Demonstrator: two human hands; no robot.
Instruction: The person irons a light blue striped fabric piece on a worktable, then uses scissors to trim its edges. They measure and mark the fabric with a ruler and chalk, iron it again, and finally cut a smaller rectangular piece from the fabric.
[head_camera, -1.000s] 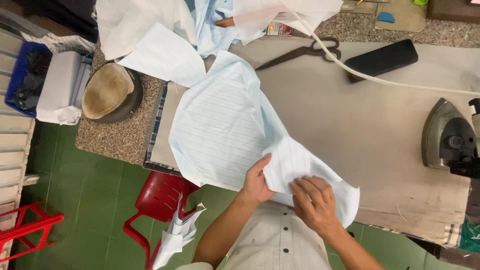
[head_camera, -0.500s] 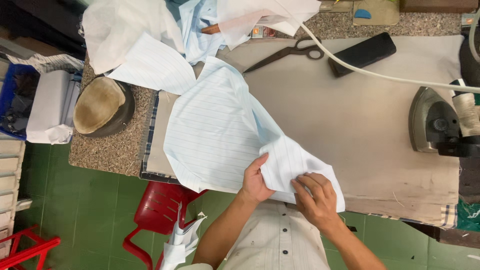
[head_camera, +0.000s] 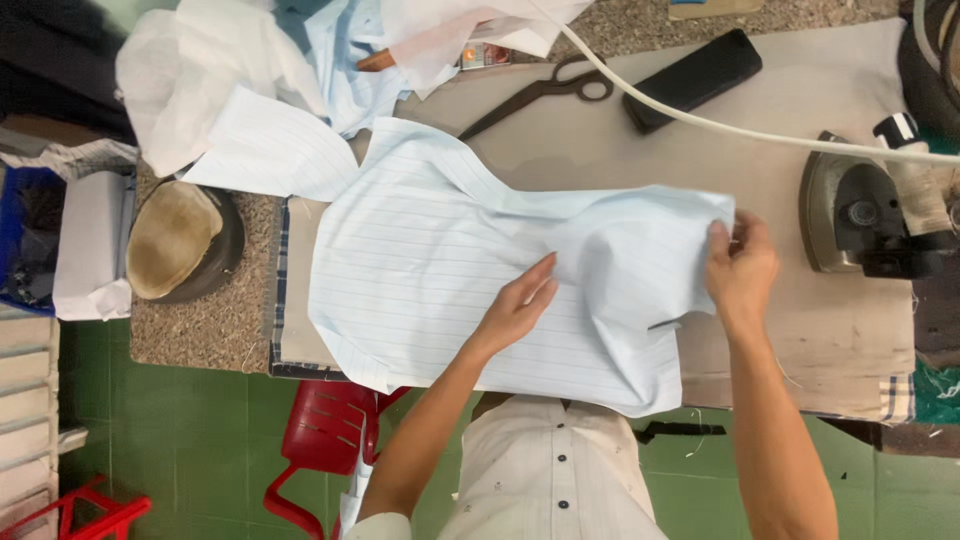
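Striped cloth (head_camera: 450, 270) spread flat; left hand (head_camera: 515, 310) open on middle, right hand (head_camera: 742, 268) pinching far corner.

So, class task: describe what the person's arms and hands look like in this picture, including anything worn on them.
Both forearms are bare, with no gloves, watch, rings or bracelets showing on the left hand or the right hand. The white cuff of a short sleeve shows at the left arm's upper end. It belongs to an off-white, dark-buttoned shirt. The fingers are slender, with short nails.
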